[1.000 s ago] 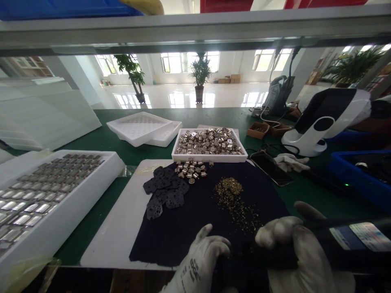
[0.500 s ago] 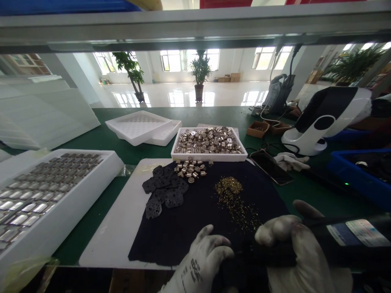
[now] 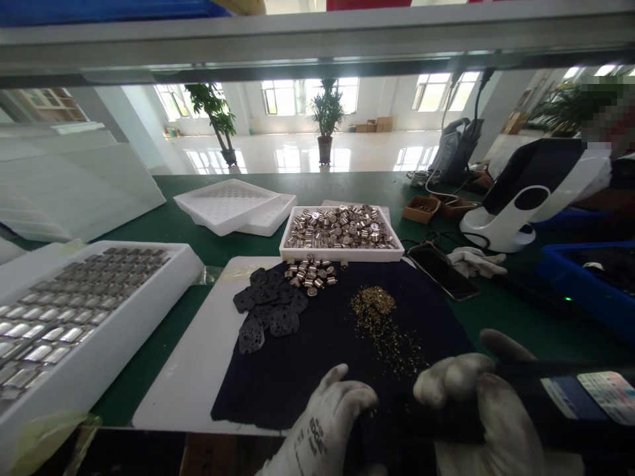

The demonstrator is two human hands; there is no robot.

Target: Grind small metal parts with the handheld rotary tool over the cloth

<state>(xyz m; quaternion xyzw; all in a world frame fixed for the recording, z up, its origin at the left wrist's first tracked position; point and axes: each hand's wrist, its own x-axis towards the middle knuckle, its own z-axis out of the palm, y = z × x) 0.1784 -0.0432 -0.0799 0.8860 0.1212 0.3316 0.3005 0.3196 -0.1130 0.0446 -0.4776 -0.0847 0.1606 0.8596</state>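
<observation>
Head view: both gloved hands sit at the near edge of the dark cloth (image 3: 317, 357) on the counter (image 3: 163, 228). Right hand (image 3: 489, 413) is closed around a black power tool (image 3: 570, 403), its nose pointing left toward the left hand (image 3: 322, 423), whose fingers are curled with thumb and forefinger pinched together; what they hold is too small to tell. Brass bits (image 3: 381, 324) lie scattered just beyond, likely kept within reach. Black plates (image 3: 268, 307) and metal cylinders (image 3: 310, 274) lie farther back, before a full white tray (image 3: 340, 251).
</observation>
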